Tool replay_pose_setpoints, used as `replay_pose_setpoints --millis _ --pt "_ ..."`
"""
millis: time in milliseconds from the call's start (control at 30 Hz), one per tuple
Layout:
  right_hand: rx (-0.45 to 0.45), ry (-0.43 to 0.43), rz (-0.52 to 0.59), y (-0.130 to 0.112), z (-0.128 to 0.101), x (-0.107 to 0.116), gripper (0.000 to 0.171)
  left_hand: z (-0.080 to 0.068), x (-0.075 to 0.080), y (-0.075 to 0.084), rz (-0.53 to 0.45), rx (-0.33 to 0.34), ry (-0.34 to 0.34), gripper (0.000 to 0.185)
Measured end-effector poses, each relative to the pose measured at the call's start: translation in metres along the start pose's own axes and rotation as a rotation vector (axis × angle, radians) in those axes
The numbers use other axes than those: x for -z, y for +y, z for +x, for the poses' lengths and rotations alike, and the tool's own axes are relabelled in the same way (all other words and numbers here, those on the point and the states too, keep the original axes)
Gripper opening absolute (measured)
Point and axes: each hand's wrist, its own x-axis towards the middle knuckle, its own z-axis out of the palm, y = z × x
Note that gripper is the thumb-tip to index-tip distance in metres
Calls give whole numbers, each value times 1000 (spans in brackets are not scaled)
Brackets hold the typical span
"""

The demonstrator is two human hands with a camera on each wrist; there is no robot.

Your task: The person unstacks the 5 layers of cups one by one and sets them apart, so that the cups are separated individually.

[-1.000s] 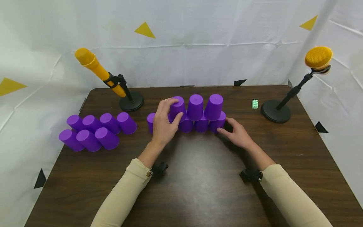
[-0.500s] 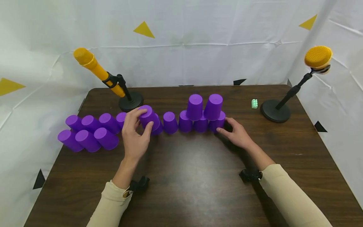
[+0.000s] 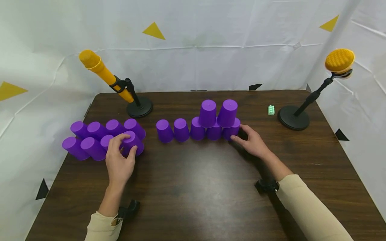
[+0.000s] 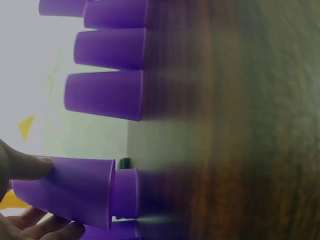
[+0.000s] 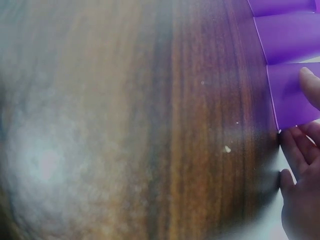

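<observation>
From the head view, the left hand [image 3: 119, 164] grips an upside-down purple plastic cup [image 3: 132, 143] beside the left cluster of purple cups [image 3: 90, 140] on the dark wooden table [image 3: 199, 187]. The right hand [image 3: 252, 142], fingers relaxed, touches the end cup of the stacked row [image 3: 231, 131]. The left wrist view shows fingers [image 4: 27, 167] around that cup [image 4: 70, 192] (upper rows blurred). In the right wrist view, a fingertip [image 5: 310, 85] rests on a cup [image 5: 292, 97].

bare table [image 3: 196, 187] in front, cups [image 3: 181, 130] behind
</observation>
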Motion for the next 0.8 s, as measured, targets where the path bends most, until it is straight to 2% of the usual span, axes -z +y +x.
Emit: replay_pose_setpoints --millis 300,567,800 --pt "-7 -6 -1 -1 0 0 63 -2 -4 -14 118 33 -28 42" --pt "-2 -9 -5 -1 -1 0 62 0 -4 -16 141 51 -57 43" --pt "0 -4 -1 -2 -2 1 62 3 -3 -15 147 41 -53 45"
